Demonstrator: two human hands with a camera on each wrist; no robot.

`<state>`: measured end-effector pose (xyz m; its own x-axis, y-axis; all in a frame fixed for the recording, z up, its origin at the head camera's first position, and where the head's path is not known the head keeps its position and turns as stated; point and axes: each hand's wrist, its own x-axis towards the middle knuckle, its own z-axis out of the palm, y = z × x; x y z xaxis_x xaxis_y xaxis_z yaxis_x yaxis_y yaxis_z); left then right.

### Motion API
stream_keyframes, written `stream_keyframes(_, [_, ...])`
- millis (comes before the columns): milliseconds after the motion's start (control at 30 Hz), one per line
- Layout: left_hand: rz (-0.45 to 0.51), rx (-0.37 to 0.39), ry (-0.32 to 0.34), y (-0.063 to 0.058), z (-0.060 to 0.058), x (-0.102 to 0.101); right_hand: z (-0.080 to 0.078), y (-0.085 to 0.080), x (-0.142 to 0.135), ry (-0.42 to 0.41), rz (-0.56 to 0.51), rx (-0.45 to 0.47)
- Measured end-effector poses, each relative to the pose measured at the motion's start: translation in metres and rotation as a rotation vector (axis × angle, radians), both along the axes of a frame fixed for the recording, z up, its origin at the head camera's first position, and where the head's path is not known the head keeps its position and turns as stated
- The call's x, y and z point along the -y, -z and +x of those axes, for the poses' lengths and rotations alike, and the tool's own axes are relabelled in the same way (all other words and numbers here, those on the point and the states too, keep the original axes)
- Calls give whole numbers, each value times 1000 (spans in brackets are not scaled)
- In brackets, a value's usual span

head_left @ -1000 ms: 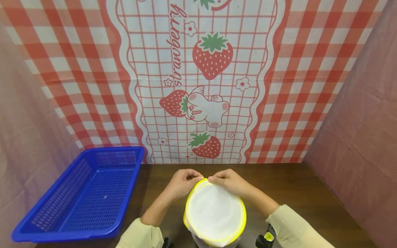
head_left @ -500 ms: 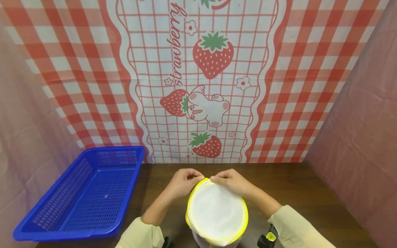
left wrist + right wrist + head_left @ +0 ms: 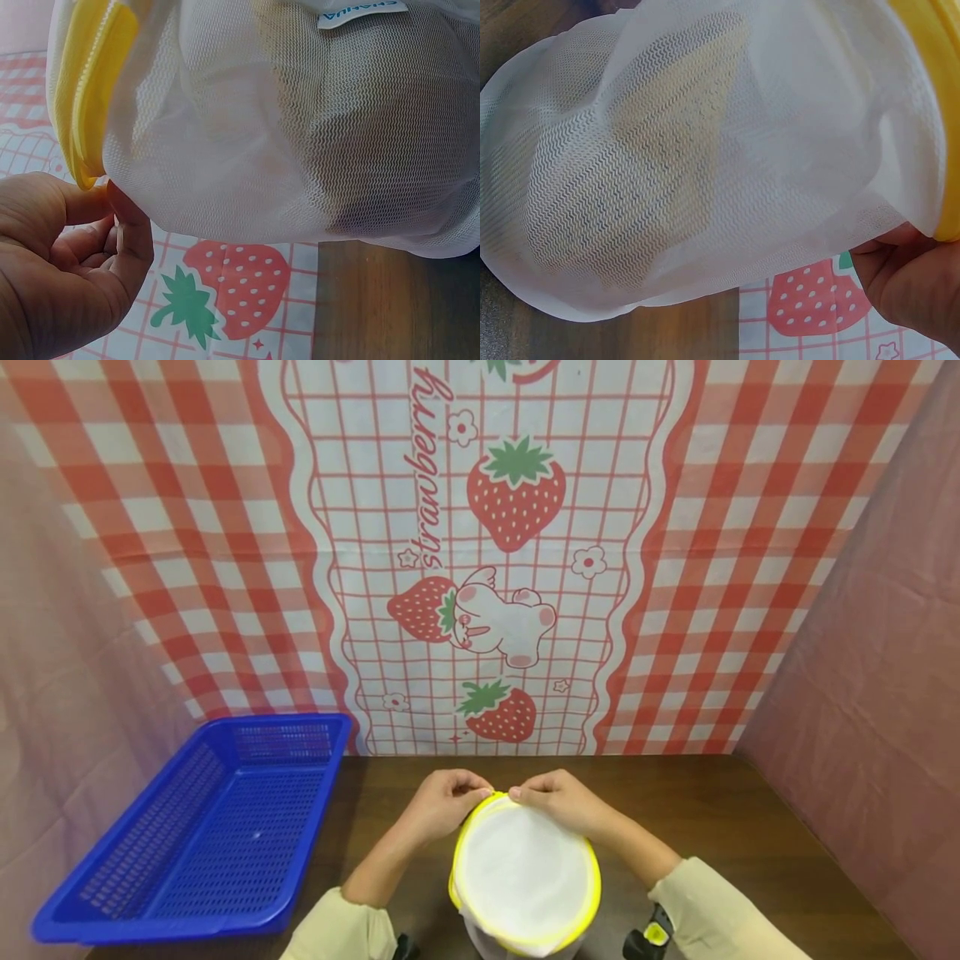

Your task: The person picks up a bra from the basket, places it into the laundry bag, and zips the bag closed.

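Note:
A white mesh laundry bag [image 3: 528, 877] stands upright at the front of the table, its round top edged in yellow. At the far side of that rim, my left hand [image 3: 444, 806] pinches the end of the yellow zipper [image 3: 94, 90] between thumb and forefinger. Just to the right, my right hand [image 3: 567, 806] holds the same rim, thumb on top and fingers partly hidden below. Through the mesh shows something tan and dark [image 3: 390, 127], too blurred to name. A small label [image 3: 361, 13] is sewn on the side.
To the left is a blue plastic basket [image 3: 225, 843] with slotted walls. A strawberry-print cloth [image 3: 510, 610] hangs behind the brown table [image 3: 690, 827]. Pink cloth [image 3: 862, 677] borders the right side, with similar cloth on the left.
The bag's top and my right thumb have shifted slightly right, opening a little more space between the two thumbs. My left hand keeps its pinch at the rim.

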<state>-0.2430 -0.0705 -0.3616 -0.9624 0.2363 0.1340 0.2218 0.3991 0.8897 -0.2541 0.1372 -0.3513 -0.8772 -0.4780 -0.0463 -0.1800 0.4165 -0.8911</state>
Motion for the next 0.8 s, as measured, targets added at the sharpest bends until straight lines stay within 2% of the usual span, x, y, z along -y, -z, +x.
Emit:
stream_keyframes(500, [16,47,-11,0,2,2,0,1,-3,20,2,0])
stream_keyframes(800, [16,42,-17,-2,3,-1,-2,0,-3,8,-6,16])
